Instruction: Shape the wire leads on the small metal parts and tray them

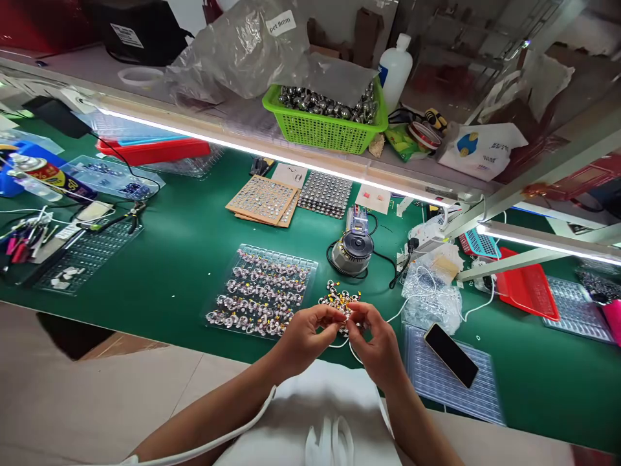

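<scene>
My left hand (310,333) and my right hand (372,336) meet at the near edge of the green table, thumbs and forefingers pinched close together. Whatever lies between the fingertips is too small to make out. Right behind the fingers is a loose pile of small shiny parts with yellow tabs (334,296). To the left, a clear plastic tray (311,264) carries rows of similar small parts, and my left hand covers its near right corner. A round dark-topped device (356,249) with a cable stands just beyond the pile.
A black phone (452,355) lies on a clear ribbed tray (485,401) at the right. Farther back are brown boards (262,199). Overhead, a shelf with a light strip holds a green basket (325,133) of metal balls. Pliers (133,217) and a spray can (53,176) lie left.
</scene>
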`<action>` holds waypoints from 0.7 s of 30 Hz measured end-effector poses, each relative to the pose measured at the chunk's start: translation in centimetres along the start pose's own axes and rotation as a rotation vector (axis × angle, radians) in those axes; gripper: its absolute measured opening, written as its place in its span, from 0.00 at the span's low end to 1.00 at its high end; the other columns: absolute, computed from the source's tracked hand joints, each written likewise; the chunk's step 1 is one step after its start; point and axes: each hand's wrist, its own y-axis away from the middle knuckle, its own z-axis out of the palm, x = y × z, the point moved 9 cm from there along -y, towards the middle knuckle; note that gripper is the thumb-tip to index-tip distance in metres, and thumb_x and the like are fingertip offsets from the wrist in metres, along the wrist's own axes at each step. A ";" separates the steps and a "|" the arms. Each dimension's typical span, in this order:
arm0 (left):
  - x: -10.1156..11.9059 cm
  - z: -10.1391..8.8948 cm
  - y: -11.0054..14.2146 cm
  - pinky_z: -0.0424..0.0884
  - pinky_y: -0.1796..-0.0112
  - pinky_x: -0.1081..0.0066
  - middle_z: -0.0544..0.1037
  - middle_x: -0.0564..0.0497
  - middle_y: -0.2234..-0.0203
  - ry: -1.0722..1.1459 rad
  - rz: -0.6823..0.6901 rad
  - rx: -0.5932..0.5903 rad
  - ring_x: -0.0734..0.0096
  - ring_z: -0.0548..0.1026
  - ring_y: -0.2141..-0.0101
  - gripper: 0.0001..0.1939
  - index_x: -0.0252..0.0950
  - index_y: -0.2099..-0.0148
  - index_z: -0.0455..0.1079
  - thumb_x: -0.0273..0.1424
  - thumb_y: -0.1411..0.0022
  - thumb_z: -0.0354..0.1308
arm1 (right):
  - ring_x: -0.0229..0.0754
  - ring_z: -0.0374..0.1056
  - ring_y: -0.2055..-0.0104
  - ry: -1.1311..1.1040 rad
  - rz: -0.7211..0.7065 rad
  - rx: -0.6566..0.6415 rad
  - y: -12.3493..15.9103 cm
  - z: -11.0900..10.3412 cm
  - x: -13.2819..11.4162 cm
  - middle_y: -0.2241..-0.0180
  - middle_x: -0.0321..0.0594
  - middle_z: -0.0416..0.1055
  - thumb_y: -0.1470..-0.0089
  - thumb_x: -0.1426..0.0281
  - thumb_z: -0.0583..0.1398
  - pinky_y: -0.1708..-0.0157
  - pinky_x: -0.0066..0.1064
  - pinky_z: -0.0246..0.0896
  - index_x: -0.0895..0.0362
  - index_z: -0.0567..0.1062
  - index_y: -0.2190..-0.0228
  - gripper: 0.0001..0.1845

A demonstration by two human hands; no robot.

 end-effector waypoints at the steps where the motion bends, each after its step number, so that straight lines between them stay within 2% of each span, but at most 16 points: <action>1: -0.2 0.1 0.0 0.73 0.64 0.71 0.81 0.46 0.67 0.022 -0.010 -0.011 0.66 0.77 0.66 0.09 0.33 0.60 0.76 0.30 0.41 0.57 | 0.38 0.69 0.70 0.028 -0.017 -0.003 -0.1 0.0 -0.2 0.70 0.36 0.74 0.44 0.73 0.57 0.67 0.30 0.67 0.55 0.71 0.56 0.13; 3: -0.4 0.0 -0.1 0.72 0.65 0.72 0.80 0.47 0.68 0.035 -0.022 -0.017 0.68 0.77 0.67 0.08 0.33 0.60 0.75 0.30 0.41 0.57 | 0.40 0.71 0.67 0.053 -0.044 -0.006 -0.1 -0.1 -0.4 0.66 0.37 0.75 0.45 0.73 0.58 0.64 0.32 0.68 0.55 0.71 0.55 0.14; 6: 0.1 -0.4 -0.2 0.71 0.66 0.72 0.79 0.48 0.70 -0.009 -0.035 -0.004 0.69 0.75 0.68 0.07 0.33 0.61 0.73 0.30 0.42 0.59 | 0.44 0.71 0.57 0.041 -0.079 -0.007 -0.1 -0.3 -0.9 0.59 0.39 0.75 0.46 0.73 0.59 0.54 0.37 0.67 0.53 0.71 0.54 0.16; 8: 0.6 -0.5 -0.2 0.70 0.67 0.73 0.79 0.49 0.70 -0.029 -0.047 -0.014 0.70 0.75 0.69 0.07 0.33 0.62 0.73 0.31 0.43 0.59 | 0.45 0.71 0.55 0.009 -0.091 -0.018 -0.1 -0.3 -1.1 0.59 0.39 0.75 0.46 0.73 0.59 0.51 0.40 0.65 0.52 0.71 0.54 0.16; 12: 1.2 -0.5 -0.3 0.71 0.66 0.73 0.80 0.49 0.70 0.041 -0.059 -0.041 0.70 0.76 0.68 0.06 0.34 0.64 0.75 0.30 0.43 0.60 | 0.44 0.72 0.61 -0.107 -0.024 -0.017 -0.1 -0.1 -0.6 0.64 0.39 0.75 0.44 0.71 0.60 0.55 0.39 0.67 0.52 0.72 0.55 0.14; 17: 0.7 -0.1 -0.5 0.73 0.62 0.71 0.81 0.49 0.69 0.299 -0.104 -0.063 0.70 0.77 0.67 0.09 0.34 0.62 0.77 0.31 0.47 0.66 | 0.42 0.70 0.64 -0.422 0.149 0.037 0.2 0.6 1.1 0.67 0.38 0.72 0.43 0.68 0.61 0.63 0.34 0.69 0.53 0.71 0.56 0.12; 21: 0.4 -0.1 -0.8 0.74 0.63 0.73 0.81 0.50 0.69 0.421 -0.099 -0.025 0.71 0.77 0.68 0.10 0.34 0.64 0.78 0.30 0.50 0.69 | 0.40 0.70 0.63 -0.558 0.198 0.109 0.5 1.4 1.7 0.65 0.38 0.72 0.45 0.67 0.62 0.63 0.32 0.68 0.52 0.72 0.58 0.12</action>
